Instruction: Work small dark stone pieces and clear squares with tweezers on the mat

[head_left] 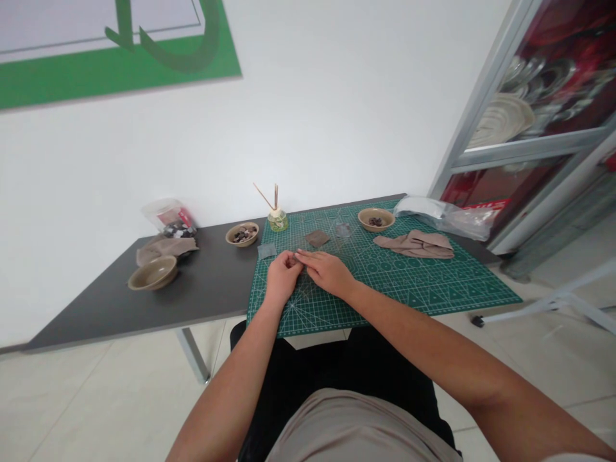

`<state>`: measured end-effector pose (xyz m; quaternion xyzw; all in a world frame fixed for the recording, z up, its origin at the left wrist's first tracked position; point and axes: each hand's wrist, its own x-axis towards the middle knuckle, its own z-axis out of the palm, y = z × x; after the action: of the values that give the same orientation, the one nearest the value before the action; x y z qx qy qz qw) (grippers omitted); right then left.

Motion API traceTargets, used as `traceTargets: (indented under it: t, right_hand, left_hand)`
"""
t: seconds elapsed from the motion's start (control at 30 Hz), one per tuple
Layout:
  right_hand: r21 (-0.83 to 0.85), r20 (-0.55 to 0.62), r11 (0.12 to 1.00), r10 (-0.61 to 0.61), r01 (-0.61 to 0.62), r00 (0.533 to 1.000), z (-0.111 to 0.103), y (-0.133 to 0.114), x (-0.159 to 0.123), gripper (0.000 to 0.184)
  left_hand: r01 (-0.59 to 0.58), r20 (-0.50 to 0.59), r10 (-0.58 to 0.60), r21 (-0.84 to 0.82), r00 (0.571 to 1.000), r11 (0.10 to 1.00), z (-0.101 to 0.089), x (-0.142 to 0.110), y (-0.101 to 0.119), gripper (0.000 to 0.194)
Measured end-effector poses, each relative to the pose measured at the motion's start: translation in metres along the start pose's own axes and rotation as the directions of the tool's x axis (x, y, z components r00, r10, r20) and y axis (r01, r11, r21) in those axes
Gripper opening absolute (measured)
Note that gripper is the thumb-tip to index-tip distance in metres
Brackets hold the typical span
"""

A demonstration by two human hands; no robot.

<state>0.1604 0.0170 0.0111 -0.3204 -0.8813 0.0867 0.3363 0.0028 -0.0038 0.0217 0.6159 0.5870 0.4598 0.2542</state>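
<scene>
My left hand (283, 277) and my right hand (331, 272) meet over the near left part of the green cutting mat (385, 289). Their fingertips are pinched together around a small dark greyish piece (295, 258), mostly covered by the fingers, so its kind cannot be made out. Just beyond the hands lies a flat brown square (317, 239). A clear, thin square (267, 251) lies to the left of my left hand, and another clear piece (342, 230) is farther back on the mat.
Left on the dark table (206, 282) are a bowl (153, 274), a cloth (166, 248), a tipped plastic jar (171, 218) and a bowl of small pieces (242, 235). A reed diffuser (278, 219) stands behind. Rightward are another bowl (376, 219), a brown cloth (418, 244) and a plastic bag (447, 217).
</scene>
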Motion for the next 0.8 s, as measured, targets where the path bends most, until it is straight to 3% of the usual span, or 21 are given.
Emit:
traceTargets:
  t: [0.2,0.37,0.53,0.7,0.8]
  right_hand:
    - [-0.122,-0.001,0.987,0.101,-0.1,0.995,0.0019,-0.0039,-0.0023,0.05]
    - [-0.192,0.02,0.981,0.03,-0.026,0.999,0.0006,-0.0068,-0.0026,0.048]
    - [-0.222,-0.02,0.97,0.096,-0.098,0.995,0.0013,-0.0057,-0.0032,0.048]
    - [-0.23,-0.01,0.973,-0.018,0.015,1.0,0.0022,-0.0058,-0.0036,0.046]
    - [-0.249,-0.026,0.968,0.029,-0.034,0.999,0.0023,-0.0061,-0.0033,0.045]
  left_hand:
    - [0.038,-0.03,-0.041,-0.089,0.999,0.995,0.0012,-0.0013,-0.0028,0.016]
    - [-0.028,-0.029,0.028,-0.008,0.999,1.0,0.0027,-0.0013,-0.005,0.016]
    - [0.006,-0.046,-0.009,-0.061,0.999,0.998,0.0033,-0.0022,-0.0067,0.016]
    - [-0.029,-0.071,0.029,-0.003,0.997,1.0,0.0032,-0.0046,-0.0038,0.015]
    - [-0.023,-0.079,0.023,-0.003,0.997,1.0,0.0033,-0.0054,-0.0024,0.014]
